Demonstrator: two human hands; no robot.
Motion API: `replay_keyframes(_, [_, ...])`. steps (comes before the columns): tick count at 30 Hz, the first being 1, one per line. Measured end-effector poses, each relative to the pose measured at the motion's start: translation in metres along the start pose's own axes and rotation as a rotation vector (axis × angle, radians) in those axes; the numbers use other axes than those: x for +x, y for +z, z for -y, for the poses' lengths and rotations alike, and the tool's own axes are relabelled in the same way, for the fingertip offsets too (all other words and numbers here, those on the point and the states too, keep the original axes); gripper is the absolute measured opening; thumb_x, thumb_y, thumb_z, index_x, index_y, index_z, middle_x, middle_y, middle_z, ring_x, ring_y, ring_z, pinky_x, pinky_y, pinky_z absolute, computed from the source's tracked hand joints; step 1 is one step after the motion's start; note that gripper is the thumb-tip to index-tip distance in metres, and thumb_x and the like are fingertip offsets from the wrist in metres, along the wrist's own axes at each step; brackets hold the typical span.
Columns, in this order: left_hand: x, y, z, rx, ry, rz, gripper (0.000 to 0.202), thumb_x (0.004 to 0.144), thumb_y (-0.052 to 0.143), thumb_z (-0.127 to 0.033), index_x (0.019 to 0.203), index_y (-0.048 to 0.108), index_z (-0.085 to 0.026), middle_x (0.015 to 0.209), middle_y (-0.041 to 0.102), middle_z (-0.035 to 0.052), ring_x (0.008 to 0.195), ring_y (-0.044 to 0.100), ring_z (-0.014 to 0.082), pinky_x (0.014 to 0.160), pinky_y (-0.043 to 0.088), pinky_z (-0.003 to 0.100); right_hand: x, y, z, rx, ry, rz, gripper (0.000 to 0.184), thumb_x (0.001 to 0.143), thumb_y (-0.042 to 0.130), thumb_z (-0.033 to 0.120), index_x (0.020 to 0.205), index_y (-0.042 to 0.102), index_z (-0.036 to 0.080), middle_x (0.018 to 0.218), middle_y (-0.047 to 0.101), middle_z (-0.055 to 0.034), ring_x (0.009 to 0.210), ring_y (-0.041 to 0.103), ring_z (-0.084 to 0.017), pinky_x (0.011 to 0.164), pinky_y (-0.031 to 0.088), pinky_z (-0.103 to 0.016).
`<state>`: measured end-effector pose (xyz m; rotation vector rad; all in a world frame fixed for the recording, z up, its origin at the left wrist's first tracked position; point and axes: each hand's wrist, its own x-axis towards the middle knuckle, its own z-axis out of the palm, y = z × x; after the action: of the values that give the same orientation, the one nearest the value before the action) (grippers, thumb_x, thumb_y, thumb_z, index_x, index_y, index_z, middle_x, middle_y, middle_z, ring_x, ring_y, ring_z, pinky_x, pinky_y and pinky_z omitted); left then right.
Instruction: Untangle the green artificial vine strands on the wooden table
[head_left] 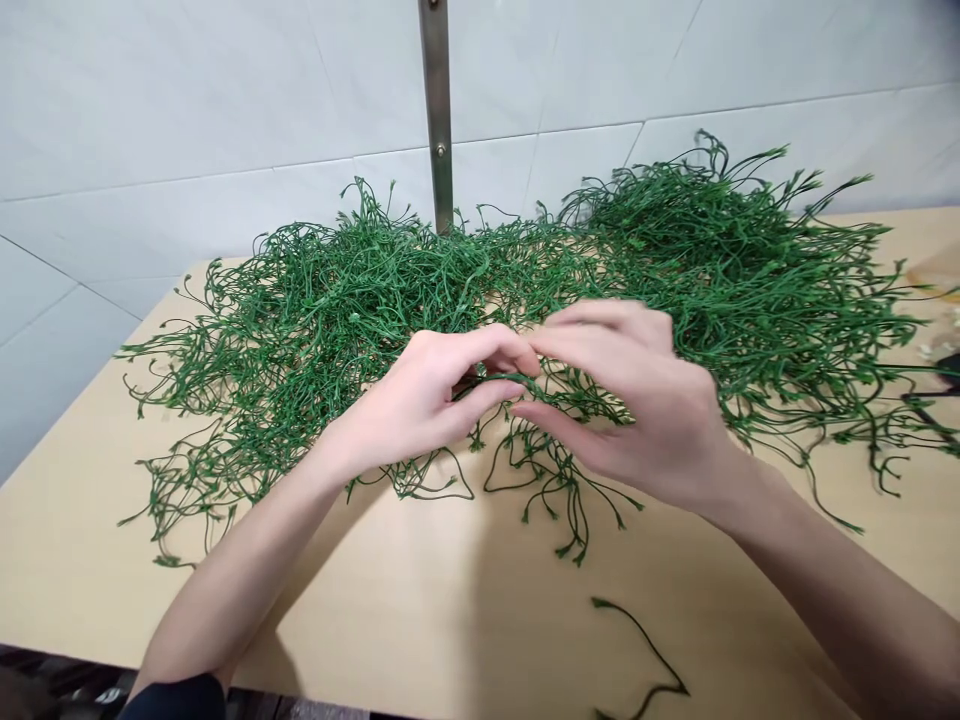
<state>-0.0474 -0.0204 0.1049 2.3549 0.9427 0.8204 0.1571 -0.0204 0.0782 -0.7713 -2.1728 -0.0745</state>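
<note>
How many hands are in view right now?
2: the left hand at the middle of the view, and the right hand just right of it, fingertips close together at the green stems. No other hand shows.

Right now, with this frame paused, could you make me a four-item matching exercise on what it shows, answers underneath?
Things:
1. Left hand
2. Metal strip
3. Lone stem
4. Sleeve

Places and states:
A. Upright in front of the tiled wall
B. Dark, at the bottom left of the picture
C. Thumb and fingers closed on green stems
D. On the table, apart from the green heap

Pairs: 1-C; 2-A; 3-D; 4-B
</note>
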Motion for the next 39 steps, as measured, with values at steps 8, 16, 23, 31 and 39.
replay_keyframes(8, [0.001, 0.0, -0.002, 0.097, 0.016, -0.002, 0.008, 0.089, 0.059, -0.02, 0.096, 0.06, -0.016, 0.084, 0.069, -0.0013, 0.072, 0.06, 0.0075, 0.065, 0.046, 0.017, -0.006, 0.002, -0.008, 0.158, -0.08, 0.045, 0.018, 0.091, 0.053, 0.01, 0.094, 0.065, 0.024, 0.077, 0.072, -0.0011, 0.067, 0.064, -0.015, 0.065, 0.055, -0.031])
replay_keyframes(16, [0.0, 0.001, 0.006, 0.182, 0.012, -0.002, 0.01, 0.089, 0.059, -0.025, 0.087, 0.061, -0.016, 0.074, 0.067, -0.0017, 0.062, 0.057, 0.0076, 0.061, 0.043, 0.018, -0.007, 0.002, -0.009, 0.112, -0.062, 0.053, 0.027, 0.09, 0.051, 0.007, 0.103, 0.067, 0.024, 0.085, 0.073, -0.0034, 0.075, 0.067, -0.018, 0.07, 0.056, -0.033])
replay_keyframes(23, [0.0, 0.0, 0.005, 0.208, 0.029, 0.057, 0.017, 0.089, 0.06, -0.032, 0.085, 0.062, -0.015, 0.065, 0.061, -0.0042, 0.053, 0.047, 0.0058, 0.053, 0.037, 0.018, -0.005, 0.0, -0.007, 0.044, -0.016, 0.043, 0.021, 0.09, 0.054, 0.01, 0.099, 0.068, 0.022, 0.083, 0.073, -0.004, 0.076, 0.067, -0.019, 0.073, 0.054, -0.034])
replay_keyframes(31, [0.0, -0.003, 0.006, 0.194, 0.127, 0.022, 0.015, 0.093, 0.055, -0.025, 0.087, 0.065, -0.016, 0.074, 0.067, -0.0003, 0.065, 0.059, 0.0086, 0.062, 0.043, 0.019, -0.004, 0.0, -0.003, 0.194, 0.045, 0.229, 0.013, 0.092, 0.054, 0.018, 0.09, 0.068, 0.019, 0.071, 0.068, -0.0023, 0.062, 0.058, -0.015, 0.06, 0.046, -0.03])
replay_keyframes(39, [0.0, -0.004, 0.005, 0.17, 0.164, 0.042, 0.017, 0.094, 0.052, -0.026, 0.087, 0.065, -0.017, 0.075, 0.065, 0.002, 0.073, 0.059, 0.0124, 0.066, 0.045, 0.022, 0.002, -0.013, 0.002, 0.458, 0.216, 0.304, 0.02, 0.096, 0.05, 0.023, 0.087, 0.068, 0.02, 0.076, 0.071, -0.0012, 0.061, 0.06, -0.012, 0.055, 0.045, -0.025])
